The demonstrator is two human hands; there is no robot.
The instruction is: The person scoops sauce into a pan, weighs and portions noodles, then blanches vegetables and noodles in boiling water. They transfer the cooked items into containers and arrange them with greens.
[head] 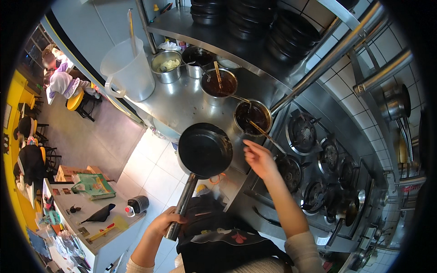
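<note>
My left hand (169,220) grips the metal handle of a saucepan (205,150) with a dark inside, held up before my apron at the counter's front edge. No food shows in it. My right hand (260,158) holds nothing, its index finger pointing out and the others curled. Just beyond that hand stands a steel pot (239,127) of dark sauce, with a long-handled utensil (264,131) leaning over its rim toward the stove. Behind it is another steel pot (209,95) of reddish-brown sauce, with a wooden-handled utensil (218,75) in it.
Further back are a pot of pale yellow food (169,65), a pot of dark contents (196,56) and a large plastic jug (128,73). Stacked black pans (252,20) fill the overhead shelf (218,42). Gas burners (304,131) lie at right, one bearing a pan (348,208). People (65,82) sit left.
</note>
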